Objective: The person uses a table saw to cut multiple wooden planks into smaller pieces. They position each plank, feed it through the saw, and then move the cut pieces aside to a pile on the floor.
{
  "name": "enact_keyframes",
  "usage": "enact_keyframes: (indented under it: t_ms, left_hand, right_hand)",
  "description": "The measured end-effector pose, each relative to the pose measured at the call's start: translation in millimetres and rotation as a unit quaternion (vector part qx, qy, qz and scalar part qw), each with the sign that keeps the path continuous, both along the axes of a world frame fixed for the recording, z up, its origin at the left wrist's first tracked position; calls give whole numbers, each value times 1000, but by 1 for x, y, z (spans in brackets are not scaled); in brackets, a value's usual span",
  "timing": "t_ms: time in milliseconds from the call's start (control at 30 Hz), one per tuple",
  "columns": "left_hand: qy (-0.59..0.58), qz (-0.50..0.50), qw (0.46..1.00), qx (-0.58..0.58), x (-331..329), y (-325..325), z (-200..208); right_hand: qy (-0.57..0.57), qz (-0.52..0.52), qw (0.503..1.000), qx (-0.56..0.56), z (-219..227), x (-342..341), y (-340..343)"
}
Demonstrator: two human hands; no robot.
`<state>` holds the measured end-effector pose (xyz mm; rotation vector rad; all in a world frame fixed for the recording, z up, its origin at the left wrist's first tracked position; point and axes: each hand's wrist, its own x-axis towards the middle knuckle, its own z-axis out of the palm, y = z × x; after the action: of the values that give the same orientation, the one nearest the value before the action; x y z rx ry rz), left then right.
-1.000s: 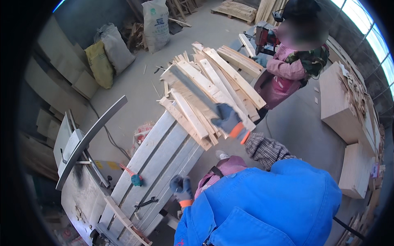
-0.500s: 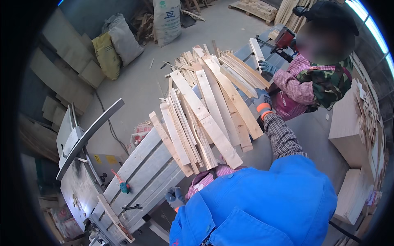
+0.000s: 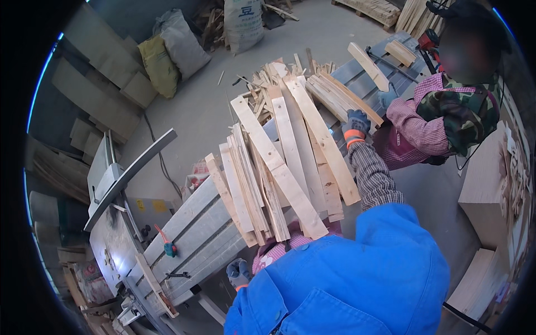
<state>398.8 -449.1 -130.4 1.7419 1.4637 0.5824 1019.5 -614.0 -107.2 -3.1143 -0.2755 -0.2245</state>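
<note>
Slatted metal worktable (image 3: 192, 222): long, grey, smooth; boards jut past its near edge and could tip if my body knocks them. Fanned pine boards (image 3: 277, 164): flat, pale, knotted, loosely crossed; a tug on one might slide others. Wooden strips (image 3: 326, 96): narrow, straight, stacked right of the boards; an uneven drag could scatter them. My right hand (image 3: 358, 121): grey glove, orange cuff, at the strips' near end; whether it pinches, I cannot tell. My left hand (image 3: 239, 272): fingers curled, closure unclear.
</note>
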Motion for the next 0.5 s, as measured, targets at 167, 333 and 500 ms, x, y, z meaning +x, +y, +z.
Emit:
enact_keyframes:
  t_ms: [167, 333, 500]
  left_hand:
    - [-22, 29, 998, -55, 12, -12, 27]
    - [-49, 3, 996, -69, 24, -11, 46]
    - [-25, 34, 999, -7, -11, -15, 32]
  right_hand:
    - [-29, -50, 996, 72, -29, 35, 20]
    - [-160, 26, 962, 219, -91, 68, -1]
    - [-144, 149, 965, 160, -101, 74, -38]
